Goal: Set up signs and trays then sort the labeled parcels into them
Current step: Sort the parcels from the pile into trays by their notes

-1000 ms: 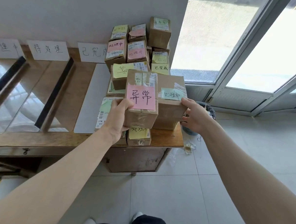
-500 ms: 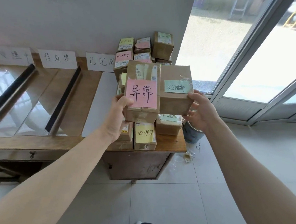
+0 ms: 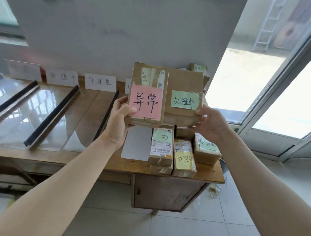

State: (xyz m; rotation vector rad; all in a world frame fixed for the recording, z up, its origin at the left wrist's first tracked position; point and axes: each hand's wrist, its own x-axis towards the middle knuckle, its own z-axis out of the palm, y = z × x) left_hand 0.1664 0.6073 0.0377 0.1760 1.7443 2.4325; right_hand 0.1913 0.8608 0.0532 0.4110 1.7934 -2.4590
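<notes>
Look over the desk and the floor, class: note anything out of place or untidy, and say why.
Crumpled clear wrapping lies on the floor by the desk's right end: litter. On the desk, one green note is turned sideways, unlike the upright pink note on the parcel in the left hand. Nothing looks spilled.

The left hand (image 3: 119, 122) and right hand (image 3: 211, 125) grip a pink-labelled parcel (image 3: 147, 91) and a green-labelled parcel (image 3: 184, 101) side by side, filling the space between them above the bench (image 3: 111, 165). Below, a heap of parcels (image 3: 185, 157) crowds the bench's right end up to its front edge. A white sheet (image 3: 136, 142) lies flat just left of the heap. Further left, the clear trays (image 3: 46, 114) are open from above, but raised black dividers (image 3: 52, 108) between them bar a low sideways pass. Signs (image 3: 100, 82) stand against the wall (image 3: 120, 32), closing the back.
</notes>
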